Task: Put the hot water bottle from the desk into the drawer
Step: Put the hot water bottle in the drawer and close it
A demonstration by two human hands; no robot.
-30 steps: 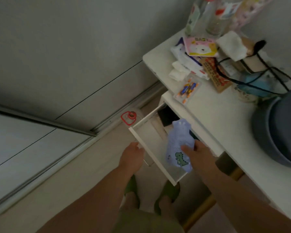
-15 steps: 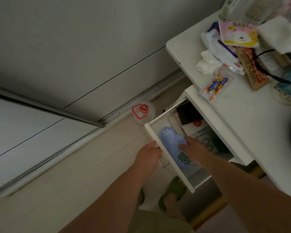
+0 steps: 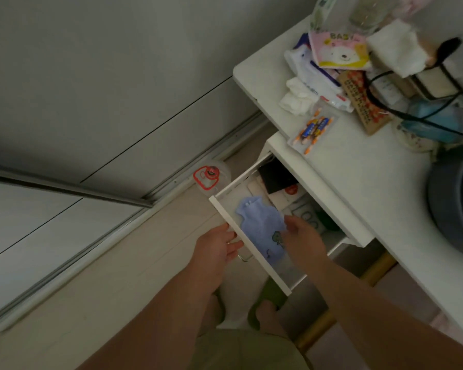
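The pale blue hot water bottle [image 3: 259,222], with a small green dinosaur print, lies flat inside the open white drawer [image 3: 271,273] under the white desk [image 3: 358,188]. My right hand [image 3: 302,239] hovers over the bottle's right edge with its fingers spread, and I see no grip on it. My left hand [image 3: 217,249] rests against the outside of the drawer front near the small metal handle, fingers loose and apart.
Deeper in the drawer lie a black item [image 3: 275,177] and papers. The desk top carries a battery pack [image 3: 313,129], tissue packs, black cables and a grey round tub [image 3: 457,209]. A clear container with a red lid [image 3: 210,176] sits on the floor by the sliding-door track.
The bottle went from held above the drawer to lying flat inside it. My right hand has lifted off it, and my left hand has loosened its grip on the drawer front.
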